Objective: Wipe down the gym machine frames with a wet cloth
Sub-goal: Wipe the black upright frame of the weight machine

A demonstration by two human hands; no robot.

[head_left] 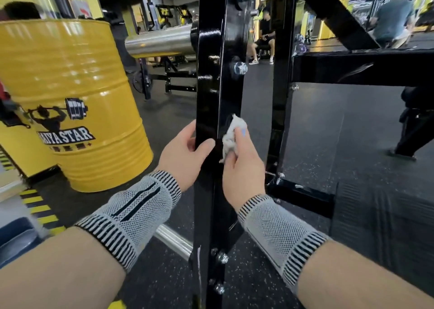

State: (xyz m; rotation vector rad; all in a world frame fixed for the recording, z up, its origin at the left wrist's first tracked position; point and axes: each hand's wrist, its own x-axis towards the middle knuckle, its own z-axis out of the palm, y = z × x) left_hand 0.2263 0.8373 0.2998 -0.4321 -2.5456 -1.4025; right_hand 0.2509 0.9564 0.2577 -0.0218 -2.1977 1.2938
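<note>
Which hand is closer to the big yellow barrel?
The left hand. It grips the black post on the side facing the yellow barrel. The right hand holds the cloth on the post's far side.

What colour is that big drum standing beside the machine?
Bright yellow drum, with a black weightlifter logo on its side; the head view shows it clearly, left of the black frame.

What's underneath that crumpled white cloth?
The black upright post: the right hand presses the cloth against it. The patch of paint directly beneath is covered, so its condition can't be seen.
</note>
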